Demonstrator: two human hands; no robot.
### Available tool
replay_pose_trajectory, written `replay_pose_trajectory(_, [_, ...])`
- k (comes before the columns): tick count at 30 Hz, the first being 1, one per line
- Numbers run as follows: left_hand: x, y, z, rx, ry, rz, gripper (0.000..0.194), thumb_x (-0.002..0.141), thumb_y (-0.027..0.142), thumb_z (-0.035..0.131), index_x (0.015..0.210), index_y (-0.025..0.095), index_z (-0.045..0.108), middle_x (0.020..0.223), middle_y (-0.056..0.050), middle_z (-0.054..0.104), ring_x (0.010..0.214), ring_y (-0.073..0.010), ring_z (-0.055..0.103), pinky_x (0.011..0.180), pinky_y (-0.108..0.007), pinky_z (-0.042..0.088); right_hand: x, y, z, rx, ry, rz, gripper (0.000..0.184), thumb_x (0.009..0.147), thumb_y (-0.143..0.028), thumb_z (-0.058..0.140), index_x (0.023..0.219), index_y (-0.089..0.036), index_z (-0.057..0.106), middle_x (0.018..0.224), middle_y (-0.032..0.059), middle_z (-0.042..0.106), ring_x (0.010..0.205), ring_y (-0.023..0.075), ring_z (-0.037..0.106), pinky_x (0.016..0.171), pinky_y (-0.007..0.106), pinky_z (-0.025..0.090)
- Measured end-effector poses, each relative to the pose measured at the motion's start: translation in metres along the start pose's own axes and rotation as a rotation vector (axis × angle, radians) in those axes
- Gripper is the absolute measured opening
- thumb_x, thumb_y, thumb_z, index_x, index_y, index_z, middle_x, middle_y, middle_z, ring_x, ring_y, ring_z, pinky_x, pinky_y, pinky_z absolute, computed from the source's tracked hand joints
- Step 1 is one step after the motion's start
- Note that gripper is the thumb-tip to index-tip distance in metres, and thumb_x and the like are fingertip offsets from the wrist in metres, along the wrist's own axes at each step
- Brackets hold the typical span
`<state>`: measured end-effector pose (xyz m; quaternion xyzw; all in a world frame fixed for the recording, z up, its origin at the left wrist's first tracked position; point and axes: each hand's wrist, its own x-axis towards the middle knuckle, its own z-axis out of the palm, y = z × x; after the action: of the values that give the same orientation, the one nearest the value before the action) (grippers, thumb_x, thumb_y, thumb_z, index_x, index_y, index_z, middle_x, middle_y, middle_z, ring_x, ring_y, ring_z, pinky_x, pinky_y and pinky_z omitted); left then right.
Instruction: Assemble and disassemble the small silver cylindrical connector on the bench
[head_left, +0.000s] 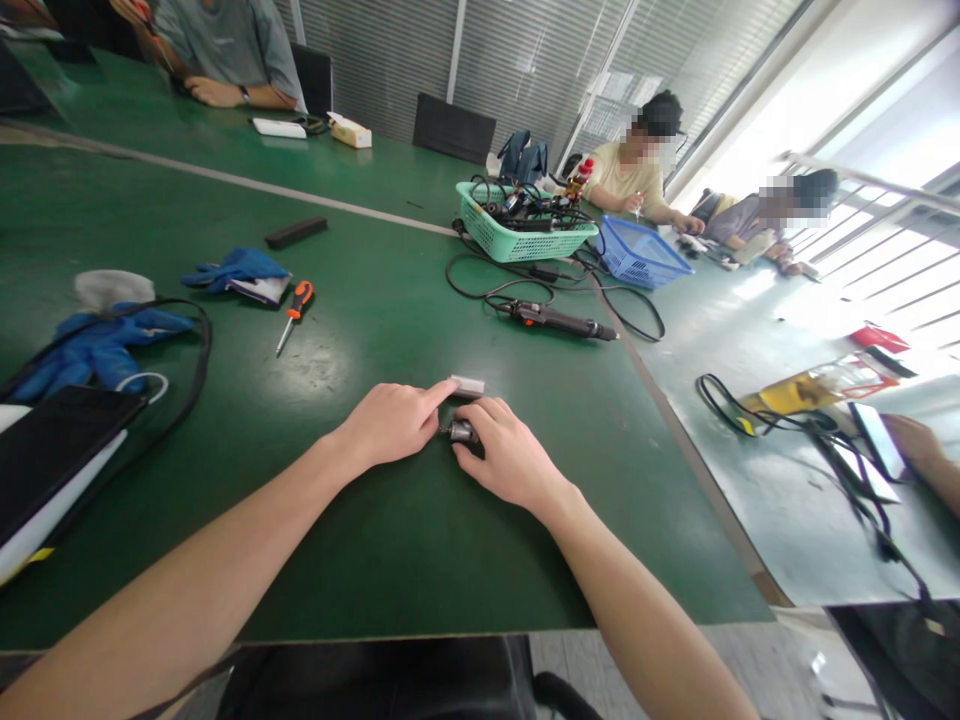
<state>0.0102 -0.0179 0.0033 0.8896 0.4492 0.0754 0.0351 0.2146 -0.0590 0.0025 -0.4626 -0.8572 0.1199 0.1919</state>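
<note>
My right hand (510,450) is closed round a small dark metal cylinder (460,431), which looks like a small motor with a thin end pointing left. It rests on or just above the green table. Close by on the left, my left hand (394,422) has its index finger stretched out. That fingertip touches the near end of a small pale block (469,385) lying just beyond the cylinder. The other left fingers curl down beside the cylinder's thin end; their tips are hidden, and I see nothing held in them.
An orange-handled screwdriver (295,312), blue gloves (97,345) and a dark bar (296,232) lie to the left. Beyond my hands are a corded electric screwdriver (562,320), a green basket (517,243) of tools and a blue basket (645,255). Several people sit around.
</note>
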Motion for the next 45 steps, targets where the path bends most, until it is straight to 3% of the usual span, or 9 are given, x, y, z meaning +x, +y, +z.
replay_pose_trajectory(8, [0.0,-0.001,0.0019,0.019,0.003,-0.002,0.051,0.095,0.031,0.036,0.146,0.029,0.038,0.102,-0.004,0.075,0.085,-0.0245,0.071,0.068,-0.033,0.048,-0.0001,0.0015,0.0014,0.008,0.006,-0.003,0.03,0.09,-0.025,0.059,0.12,-0.02,0.056,0.113,0.0098,0.061,0.108,0.026,0.054,0.096,0.042,0.049])
replay_pose_trajectory(13, [-0.0011,0.0007,-0.002,0.018,0.026,0.015,0.048,0.094,0.029,0.037,0.141,0.029,0.043,0.096,-0.003,0.075,0.081,-0.0234,0.07,0.066,-0.032,0.047,0.0004,0.0038,0.0023,0.014,0.003,-0.013,0.023,0.092,-0.025,0.058,0.115,-0.021,0.059,0.112,0.0089,0.062,0.108,0.0253,0.055,0.096,0.041,0.049])
replay_pose_trajectory(18, [-0.003,0.0017,-0.0036,0.029,0.015,0.092,0.028,0.089,0.03,0.044,0.111,0.025,0.06,0.084,-0.003,0.073,0.074,-0.0232,0.068,0.062,-0.032,0.044,0.0005,0.0053,0.0035,0.019,0.016,-0.011,0.021,0.092,-0.024,0.058,0.112,-0.021,0.061,0.11,0.0088,0.063,0.108,0.025,0.056,0.095,0.041,0.05])
replay_pose_trajectory(24, [-0.0037,0.0022,-0.0044,-0.007,-0.005,0.168,0.015,0.087,0.032,0.048,0.087,0.022,0.059,0.081,-0.002,0.072,0.07,-0.021,0.066,0.059,-0.031,0.039,0.0008,0.0057,0.0043,0.022,0.028,-0.005,0.023,0.092,-0.024,0.057,0.115,-0.021,0.061,0.112,0.0089,0.063,0.108,0.0247,0.056,0.096,0.04,0.05])
replay_pose_trajectory(45, [-0.0028,-0.0007,0.0022,-0.027,0.01,0.226,0.016,0.09,0.035,0.048,0.085,0.023,0.057,0.081,-0.001,0.072,0.072,-0.0206,0.067,0.059,-0.033,0.037,0.0017,0.0092,0.0055,0.032,0.015,-0.024,0.021,0.094,-0.031,0.059,0.112,-0.022,0.062,0.108,0.0083,0.065,0.104,0.0244,0.057,0.093,0.041,0.049])
